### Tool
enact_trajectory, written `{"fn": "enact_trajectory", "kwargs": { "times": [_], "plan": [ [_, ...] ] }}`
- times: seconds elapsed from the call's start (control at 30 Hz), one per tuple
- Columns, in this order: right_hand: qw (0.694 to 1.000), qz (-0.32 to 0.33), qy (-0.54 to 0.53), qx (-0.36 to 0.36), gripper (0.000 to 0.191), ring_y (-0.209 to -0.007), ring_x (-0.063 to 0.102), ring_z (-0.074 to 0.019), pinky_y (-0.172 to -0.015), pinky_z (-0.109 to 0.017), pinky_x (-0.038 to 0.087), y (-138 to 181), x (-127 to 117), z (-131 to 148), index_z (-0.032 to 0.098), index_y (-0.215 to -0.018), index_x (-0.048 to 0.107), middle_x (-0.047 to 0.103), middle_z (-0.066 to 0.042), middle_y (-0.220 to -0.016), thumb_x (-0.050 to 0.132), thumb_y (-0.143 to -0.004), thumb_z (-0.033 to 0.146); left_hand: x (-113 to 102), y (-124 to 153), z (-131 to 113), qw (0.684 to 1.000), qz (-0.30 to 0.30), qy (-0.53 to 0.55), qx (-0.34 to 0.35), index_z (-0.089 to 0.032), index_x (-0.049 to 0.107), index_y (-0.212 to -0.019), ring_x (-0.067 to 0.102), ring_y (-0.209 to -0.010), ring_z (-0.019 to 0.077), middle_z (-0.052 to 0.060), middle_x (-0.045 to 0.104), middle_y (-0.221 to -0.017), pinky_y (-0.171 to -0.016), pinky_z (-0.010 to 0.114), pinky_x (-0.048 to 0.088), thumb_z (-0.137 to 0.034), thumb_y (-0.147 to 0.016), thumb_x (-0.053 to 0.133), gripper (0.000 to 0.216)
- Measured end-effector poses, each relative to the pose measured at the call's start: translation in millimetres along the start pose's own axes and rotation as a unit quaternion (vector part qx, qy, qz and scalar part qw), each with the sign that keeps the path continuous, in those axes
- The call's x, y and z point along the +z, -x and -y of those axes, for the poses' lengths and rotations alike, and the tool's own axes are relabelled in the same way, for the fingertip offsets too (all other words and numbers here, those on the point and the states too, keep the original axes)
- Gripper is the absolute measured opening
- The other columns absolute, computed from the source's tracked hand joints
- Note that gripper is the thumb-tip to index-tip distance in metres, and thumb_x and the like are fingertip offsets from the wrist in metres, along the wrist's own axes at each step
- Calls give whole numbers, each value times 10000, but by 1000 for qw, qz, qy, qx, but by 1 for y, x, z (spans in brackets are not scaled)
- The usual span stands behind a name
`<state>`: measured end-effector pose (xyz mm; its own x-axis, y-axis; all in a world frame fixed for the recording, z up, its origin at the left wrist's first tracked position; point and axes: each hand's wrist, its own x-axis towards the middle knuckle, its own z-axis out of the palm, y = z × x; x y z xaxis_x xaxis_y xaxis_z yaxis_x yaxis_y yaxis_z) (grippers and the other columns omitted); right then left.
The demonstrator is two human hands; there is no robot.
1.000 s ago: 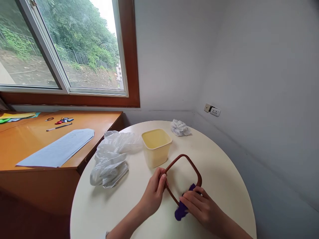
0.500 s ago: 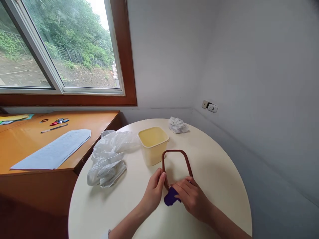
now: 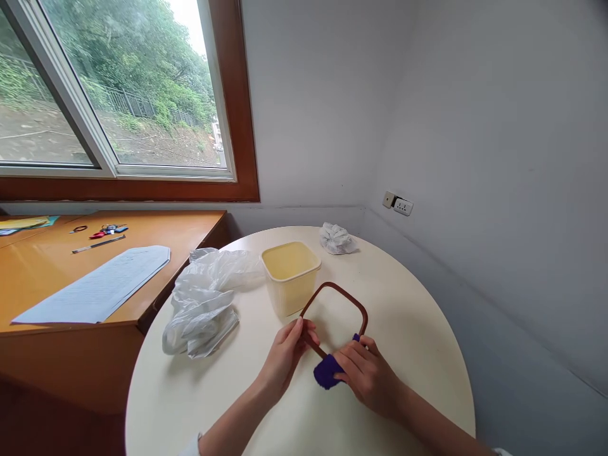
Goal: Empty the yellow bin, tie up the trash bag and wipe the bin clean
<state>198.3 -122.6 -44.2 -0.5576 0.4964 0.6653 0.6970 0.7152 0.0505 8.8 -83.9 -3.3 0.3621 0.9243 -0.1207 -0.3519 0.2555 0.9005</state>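
The brown frame [image 3: 338, 286], a thin loop with rounded corners, lies tipped on the round white table [image 3: 418, 329], near its middle and just in front of the yellow tub [image 3: 289, 275]. The left hand [image 3: 285, 354] pinches the frame's near-left stretch, thumb and fingers closed around the thin bar. The right hand [image 3: 365, 377] has its fingers curled down and closed on a purple cloth [image 3: 325, 372], pressing it against the frame's near side; a bit of purple also shows by the frame's right corner. To the left of the tub lies a crumpled clear plastic bag [image 3: 204, 304], and a smaller white wad [image 3: 336, 239] sits at the table's far edge.
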Motion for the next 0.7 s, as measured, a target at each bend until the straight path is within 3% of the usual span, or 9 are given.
{"fn": "enact_trajectory", "kwargs": {
  "times": [0.13,0.23,0.33,0.47,0.6,0.7],
  "plan": [
    [999,18,2,-26,122,-732,571,-141,-808,-316,315,0,1,0,143,-932,577,645,-19,-764,477,-890,199,3,2,5,999,21,19,-16,-149,521,-738,552,-584,142,3,571,-528,-668,295,454,-504,-782,567,361],
    [997,41,4,-64,178,-790,585,-119,-842,-300,305,8,-7,-14,165,-916,592,667,-7,-821,426,-890,107,1,-1,6,1000,15,16,-9,-163,494,-713,465,-425,101,-54,468,-416,-528,265,450,-508,-790,556,359],
    [994,51,30,-93,250,-921,593,-115,-918,-302,277,14,-18,-31,165,-966,610,690,-12,-883,406,-880,49,-1,-4,3,1000,-1,17,-13,-179,456,-675,312,-333,64,-95,340,-364,-370,203,351,-522,-786,553,374],
    [983,62,50,-165,282,-1154,506,-135,-998,-316,253,12,-25,-46,178,-1074,607,673,-19,-1081,441,-877,63,-5,-6,-1,999,-12,11,-39,-191,386,-624,202,-327,40,-106,271,-369,-306,152,217,-534,-779,560,415],
    [982,59,56,-173,309,-1208,470,-149,-1003,-329,288,1,-26,-57,188,-1110,599,624,-18,-1185,427,-885,64,-8,-6,2,993,12,45,-110,-197,379,-638,127,-338,38,-114,234,-368,-286,139,109,-544,-755,589,422],
    [982,62,49,-173,341,-1208,474,-152,-979,-326,326,-8,-29,-67,192,-1161,567,611,-20,-1206,417,-886,58,-10,-7,3,989,23,66,-127,-194,396,-654,123,-346,38,-112,244,-367,-292,141,101,-528,-755,600,405]
  ]
}}
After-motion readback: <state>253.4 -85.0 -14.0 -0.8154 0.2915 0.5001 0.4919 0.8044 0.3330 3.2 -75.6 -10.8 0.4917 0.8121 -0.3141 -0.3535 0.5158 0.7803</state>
